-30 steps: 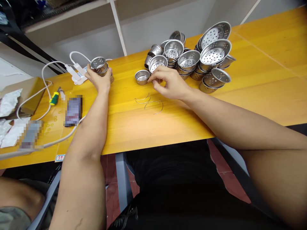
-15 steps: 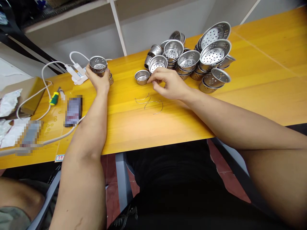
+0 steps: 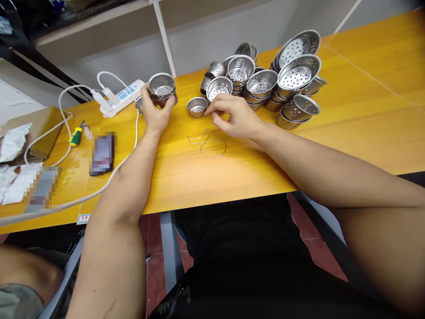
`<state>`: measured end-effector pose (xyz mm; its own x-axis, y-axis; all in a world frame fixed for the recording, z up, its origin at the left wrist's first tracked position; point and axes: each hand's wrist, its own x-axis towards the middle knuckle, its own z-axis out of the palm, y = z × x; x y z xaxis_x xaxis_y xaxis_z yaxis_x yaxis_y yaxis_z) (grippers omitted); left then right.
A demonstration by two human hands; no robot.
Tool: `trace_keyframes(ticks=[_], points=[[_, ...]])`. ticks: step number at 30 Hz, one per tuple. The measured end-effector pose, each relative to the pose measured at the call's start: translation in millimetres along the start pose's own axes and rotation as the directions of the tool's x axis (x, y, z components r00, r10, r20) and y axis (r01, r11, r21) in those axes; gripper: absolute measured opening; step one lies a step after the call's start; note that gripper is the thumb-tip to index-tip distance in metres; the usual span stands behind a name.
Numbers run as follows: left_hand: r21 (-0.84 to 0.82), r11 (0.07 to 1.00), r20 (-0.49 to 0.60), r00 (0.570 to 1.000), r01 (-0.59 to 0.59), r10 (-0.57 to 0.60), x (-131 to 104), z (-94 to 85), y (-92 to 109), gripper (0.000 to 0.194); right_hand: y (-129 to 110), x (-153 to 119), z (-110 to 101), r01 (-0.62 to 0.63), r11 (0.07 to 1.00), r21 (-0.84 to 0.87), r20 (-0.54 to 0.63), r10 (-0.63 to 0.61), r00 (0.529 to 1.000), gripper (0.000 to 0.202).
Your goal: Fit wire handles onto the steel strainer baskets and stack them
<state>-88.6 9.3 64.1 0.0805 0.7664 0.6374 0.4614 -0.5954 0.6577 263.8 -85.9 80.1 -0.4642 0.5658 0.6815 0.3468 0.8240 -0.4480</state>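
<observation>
Yellow wooden table (image 3: 186, 181): left hand (image 3: 156, 111) wraps stacked perforated silver metal cups (image 3: 161, 83), best kept level; right hand (image 3: 234, 114) bunches fingertips beside small silver metal cup (image 3: 197, 107), can't tell if pinching.

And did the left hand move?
Yes, the left hand moved rightward in the picture, uncovering more of the white power strip, which stayed put.

One number was readable

Red "39" stood on a small white, blue-bordered rectangular label (image 3: 84, 218), front edge of yellow wooden table (image 3: 186, 177). Blue markings on long white power strip (image 3: 124, 98): too small to read.
</observation>
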Motion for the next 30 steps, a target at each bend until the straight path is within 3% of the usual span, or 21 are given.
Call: trace_keyframes(ticks=[2, 5, 12, 16, 20, 23, 30], points=[[-0.045, 0.998, -0.043, 0.998, 0.042, -0.044, -3, 17.4, -6, 0.102, -1, 0, 0, -0.005, 1.0, -0.003, 0.004, 0.005, 1.0, 0.021], [-0.021, 0.998, 0.012, 0.998, 0.066, -0.066, -5, 26.7, -19, 0.101, -1, 0, -1, -0.007, 1.0, 0.001, 0.009, 0.007, 1.0, 0.022], [0.135, 0.987, 0.068, 0.993, 0.088, -0.098, -12, 14.8, -37, 0.098, 1, 0, 0, -0.015, 1.0, -0.011, 0.042, 0.015, 0.999, 0.02], [0.158, 0.979, 0.063, 0.989, 0.126, -0.137, -9, 9.7, -48, 0.098, -4, 2, -5, -0.009, 1.0, -0.016, 0.22, 0.013, 0.975, 0.025], [0.116, 0.98, 0.086, 0.981, 0.165, -0.175, -6, 8.2, -60, 0.102, -8, 6, -14, -0.011, 1.0, -0.006, 0.475, 0.013, 0.88, 0.028], [0.097, 0.984, 0.087, 0.983, 0.151, -0.159, -5, 8.6, -67, 0.114, -8, 9, -24, -0.041, 0.999, -0.033, 0.618, 0.053, 0.785, 0.043], [0.072, 0.993, 0.007, 0.995, 0.097, -0.098, -6, 10.7, -68, 0.098, 5, 5, -60, -0.127, 0.989, -0.076, 0.754, 0.14, 0.641, 0.086]])
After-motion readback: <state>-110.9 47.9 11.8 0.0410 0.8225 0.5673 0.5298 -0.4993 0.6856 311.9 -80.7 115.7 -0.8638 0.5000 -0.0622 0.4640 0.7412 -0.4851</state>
